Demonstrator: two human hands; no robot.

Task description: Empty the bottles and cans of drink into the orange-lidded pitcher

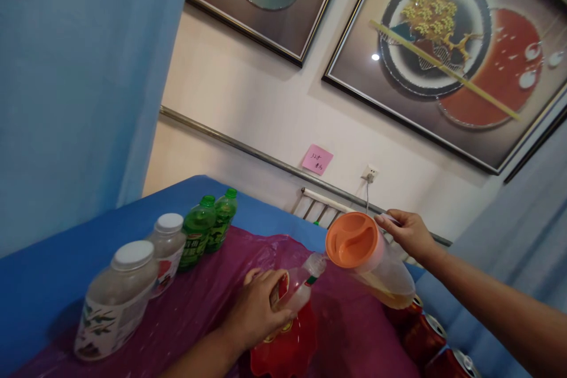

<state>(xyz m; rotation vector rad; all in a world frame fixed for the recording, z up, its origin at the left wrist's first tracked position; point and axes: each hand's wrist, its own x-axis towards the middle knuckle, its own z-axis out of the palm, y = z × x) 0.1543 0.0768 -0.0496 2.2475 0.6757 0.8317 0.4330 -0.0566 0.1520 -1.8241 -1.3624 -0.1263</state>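
My left hand (pixel 257 310) is wrapped round a small clear plastic bottle (pixel 297 286) with a red label, held tilted with its open neck pointing up to the right. My right hand (pixel 410 231) grips the handle of a clear pitcher (pixel 376 266) with an orange lid, tipped toward the bottle's mouth. Amber liquid sits in the pitcher's lower side. The pitcher's spout is right at the bottle's neck. A red basin (pixel 283 351) lies under the bottle on the magenta plastic sheet (pixel 208 295).
Two white-capped clear jars (pixel 117 298) and two green bottles (pixel 199 230) stand at the left on the blue table (pixel 39 283). Red drink cans (pixel 425 333) lie at the lower right. A blue curtain, a wall with framed pictures and a pink note are behind.
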